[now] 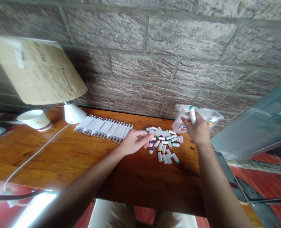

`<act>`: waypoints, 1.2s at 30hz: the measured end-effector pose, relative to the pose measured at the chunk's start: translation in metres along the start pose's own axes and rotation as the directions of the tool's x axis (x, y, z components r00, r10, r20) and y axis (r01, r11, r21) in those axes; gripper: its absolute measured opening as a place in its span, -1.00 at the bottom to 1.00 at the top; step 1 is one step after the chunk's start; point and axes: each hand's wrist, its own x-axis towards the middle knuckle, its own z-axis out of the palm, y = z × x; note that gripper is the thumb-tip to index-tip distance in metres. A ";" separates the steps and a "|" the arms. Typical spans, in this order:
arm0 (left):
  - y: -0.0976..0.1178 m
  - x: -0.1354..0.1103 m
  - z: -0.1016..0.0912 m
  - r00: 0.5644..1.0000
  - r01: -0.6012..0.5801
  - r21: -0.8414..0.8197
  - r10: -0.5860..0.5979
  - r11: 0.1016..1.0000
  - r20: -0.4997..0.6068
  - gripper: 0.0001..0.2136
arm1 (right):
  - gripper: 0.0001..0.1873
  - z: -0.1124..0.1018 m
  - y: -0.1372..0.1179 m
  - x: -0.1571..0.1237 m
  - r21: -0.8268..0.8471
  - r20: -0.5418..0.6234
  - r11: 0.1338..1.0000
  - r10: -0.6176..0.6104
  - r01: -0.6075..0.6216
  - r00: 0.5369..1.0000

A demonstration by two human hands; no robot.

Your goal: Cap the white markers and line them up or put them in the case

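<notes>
Rear edge of the brown wooden table (66, 155), left to right: we see white rod-shaped markers (104, 127), translucent plastic box (178, 122).

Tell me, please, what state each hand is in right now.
Left hand: fingers partly curled; whether it holds anything cannot be told.
Right hand: closed, holding a white cap with a teal end.

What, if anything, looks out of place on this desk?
Mainly the loose caps, strewn at mixed angles, unlike the neatly lined-up markers to their left. Nothing looks clearly spilled or damaged.
</notes>
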 end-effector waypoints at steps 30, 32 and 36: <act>-0.001 0.009 -0.001 0.914 -0.137 -0.127 0.075 0.982 -0.400 -0.45 | -0.69 -0.018 -0.061 -0.054 0.889 0.428 0.248 -0.150 -0.385 0.891; -0.003 0.010 -0.002 0.919 -0.118 -0.169 0.044 0.979 -0.391 -0.44 | -0.70 -0.015 -0.050 -0.047 0.887 0.446 0.192 -0.113 -0.421 0.888; -0.004 0.011 -0.004 0.925 -0.121 -0.171 0.049 0.978 -0.378 -0.45 | -0.64 -0.013 -0.038 -0.039 0.908 0.399 0.167 -0.062 -0.385 0.915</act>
